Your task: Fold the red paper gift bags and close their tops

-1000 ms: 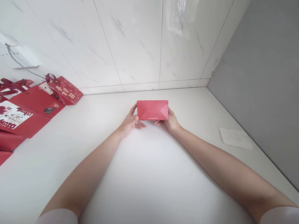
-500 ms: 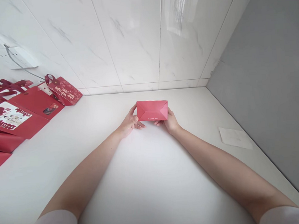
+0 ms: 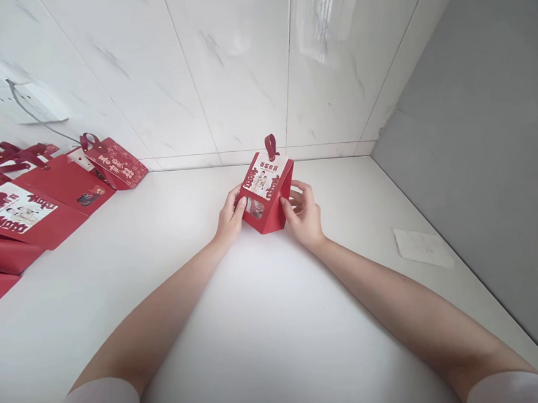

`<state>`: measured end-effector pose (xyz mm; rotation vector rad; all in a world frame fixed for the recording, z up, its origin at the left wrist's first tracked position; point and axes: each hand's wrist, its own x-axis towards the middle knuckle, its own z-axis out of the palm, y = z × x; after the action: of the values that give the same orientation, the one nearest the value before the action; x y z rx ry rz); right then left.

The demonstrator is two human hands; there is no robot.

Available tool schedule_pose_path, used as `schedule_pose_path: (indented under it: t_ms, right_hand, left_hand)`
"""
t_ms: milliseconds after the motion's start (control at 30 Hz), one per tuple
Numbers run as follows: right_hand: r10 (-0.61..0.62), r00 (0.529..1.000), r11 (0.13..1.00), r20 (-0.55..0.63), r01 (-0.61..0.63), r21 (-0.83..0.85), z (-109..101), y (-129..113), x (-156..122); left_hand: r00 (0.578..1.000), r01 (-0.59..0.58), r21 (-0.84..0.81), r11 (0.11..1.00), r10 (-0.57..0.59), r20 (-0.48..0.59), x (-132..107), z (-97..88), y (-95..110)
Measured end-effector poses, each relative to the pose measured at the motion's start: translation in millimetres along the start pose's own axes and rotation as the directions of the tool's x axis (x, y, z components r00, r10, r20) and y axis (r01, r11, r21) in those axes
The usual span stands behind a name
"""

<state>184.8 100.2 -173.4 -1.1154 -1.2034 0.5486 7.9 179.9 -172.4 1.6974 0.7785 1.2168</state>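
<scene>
A small red gift box [image 3: 275,212] with slanted sides stands upright between my hands, turned slightly so its front and right side show. Its front carries a white printed label [image 3: 263,177] with red characters and drawn figures, above a small clear window. A dark red ribbon loop [image 3: 271,147] rises from its top. My left hand [image 3: 231,216] grips the left edge, thumb on the front and fingers behind. On the right side, my right hand [image 3: 304,214] has its thumb against the box and its fingers curled behind, partly hidden.
Several similar red gift boxes [image 3: 64,203] with ribbon loops stand grouped on the left of the white table [image 3: 277,323]. A whitish flat piece [image 3: 423,248] lies at the right. A tiled wall [image 3: 241,68] closes the back, a grey panel [image 3: 492,167] the right; a cable [image 3: 37,119] hangs at left.
The gift box has been turned from showing its folded base to standing upright, with its label, window and ribbon loop now in sight. Both hands have shifted their hold on its sides.
</scene>
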Motion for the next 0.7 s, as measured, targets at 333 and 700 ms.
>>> schedule_pose_path:
  t_ms: [333,700]
  right_hand:
    - [-0.08,0.976,0.977,0.205,0.117,-0.176,1.9,0.7,-5.3]
    - [0.102,0.867,0.993,0.487,-0.116,-0.002,-1.8,9.0,3.7]
  left_hand:
    - [0.915,-0.061,0.021,0.998,0.047,0.4,0.7,-1.9,11.1]
    - [0.9,0.244,-0.246,0.938,-0.124,0.418,1.2,-8.8,6.1]
